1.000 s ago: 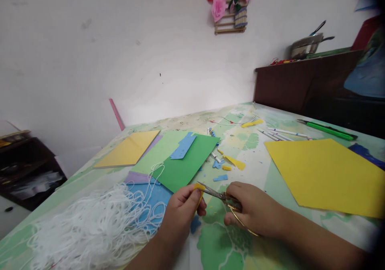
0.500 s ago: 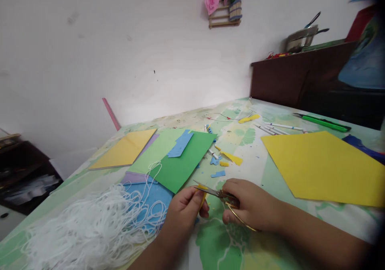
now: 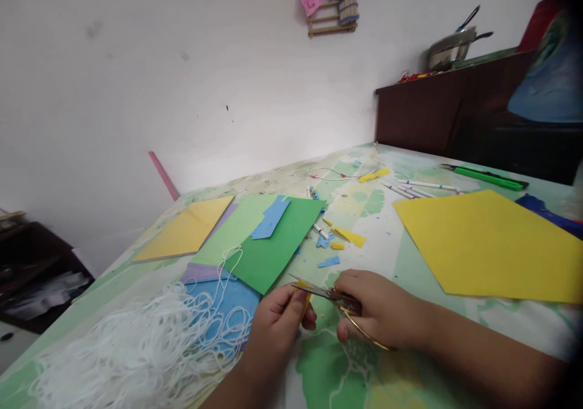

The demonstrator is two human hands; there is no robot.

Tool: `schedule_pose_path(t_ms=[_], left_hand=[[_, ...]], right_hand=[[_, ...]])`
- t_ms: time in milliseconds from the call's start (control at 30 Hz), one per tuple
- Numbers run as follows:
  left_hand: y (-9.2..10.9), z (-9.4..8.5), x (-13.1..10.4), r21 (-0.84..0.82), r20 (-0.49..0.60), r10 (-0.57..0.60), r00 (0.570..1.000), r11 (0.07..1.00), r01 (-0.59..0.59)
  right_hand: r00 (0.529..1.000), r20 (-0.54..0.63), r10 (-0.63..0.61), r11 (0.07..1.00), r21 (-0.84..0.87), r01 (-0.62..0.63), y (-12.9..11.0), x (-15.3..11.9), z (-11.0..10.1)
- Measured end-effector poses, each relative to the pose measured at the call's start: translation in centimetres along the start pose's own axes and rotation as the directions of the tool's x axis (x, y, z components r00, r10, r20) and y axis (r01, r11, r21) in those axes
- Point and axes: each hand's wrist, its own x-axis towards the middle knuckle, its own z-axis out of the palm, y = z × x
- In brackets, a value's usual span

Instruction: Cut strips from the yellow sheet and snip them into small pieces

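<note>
Between the thumb and fingers of my left hand [image 3: 283, 323] is a small yellow piece [image 3: 306, 302], partly hidden by the fingers. My right hand [image 3: 376, 309] grips gold-handled scissors [image 3: 339, 299]. Their blades are slightly apart and point left, around the top of the yellow piece. Just beyond my hands lie a blue scrap [image 3: 328, 262] and a yellow scrap [image 3: 350, 236]. A green sheet [image 3: 286, 245] with a blue cut strip [image 3: 271, 217] on it lies past my left hand.
Tangled white cord [image 3: 132, 348] covers the near left, partly over a blue sheet [image 3: 232, 312]. A large yellow sheet [image 3: 492, 251] lies right, below white markers [image 3: 414, 191] and a green cutter [image 3: 489, 178]. Orange-yellow sheets [image 3: 186, 230] lie at the left.
The view has shifted slightly, so the wall and table items sit a little further left and mostly higher. Both hands keep nearly the same pose, with the scissors still at the yellow piece.
</note>
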Motion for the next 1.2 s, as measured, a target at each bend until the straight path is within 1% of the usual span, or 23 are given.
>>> schedule_pose_path(t_ms=[67, 300, 467, 700, 867, 1000, 1200], left_hand=[[-0.2, -0.2, 0.1, 0.004, 0.016, -0.006, 1.0, 1.0, 0.006], [-0.5, -1.0, 0.5, 0.089, 0.126, -0.017, 0.992, 0.996, 0.006], [-0.3, -1.0, 0.2, 0.102, 0.106, -0.026, 0.994, 0.995, 0.015], [-0.7, -1.0, 0.2, 0.091, 0.063, -0.009, 0.998, 0.996, 0.003], [-0.3, -1.2, 0.2, 0.116, 0.104, -0.018, 0.994, 0.993, 0.005], [0.4, -1.3, 0.1, 0.155, 0.108, -0.027, 0.994, 0.988, 0.01], [0.5, -1.4, 0.2, 0.14, 0.104, -0.041, 0.994, 0.99, 0.026]], right_hand=[[1.0, 0.0, -0.009, 1.0, -0.001, 0.009, 0.0, 0.0, -0.1], [1.0, -0.008, -0.025, 1.0, -0.017, 0.025, 0.1, -0.2, 0.1], [0.999, -0.02, -0.036, 0.999, -0.033, 0.035, 0.2, -0.3, 0.2], [0.999, -0.021, -0.035, 0.999, -0.039, 0.034, 0.2, -0.2, 0.2], [0.999, -0.04, -0.035, 0.998, -0.047, 0.033, 0.1, -0.2, 0.2], [0.997, -0.058, -0.059, 0.996, -0.068, 0.055, 0.0, -0.3, 0.1], [0.995, -0.067, -0.079, 0.995, -0.073, 0.074, 0.1, -0.2, 0.1]])
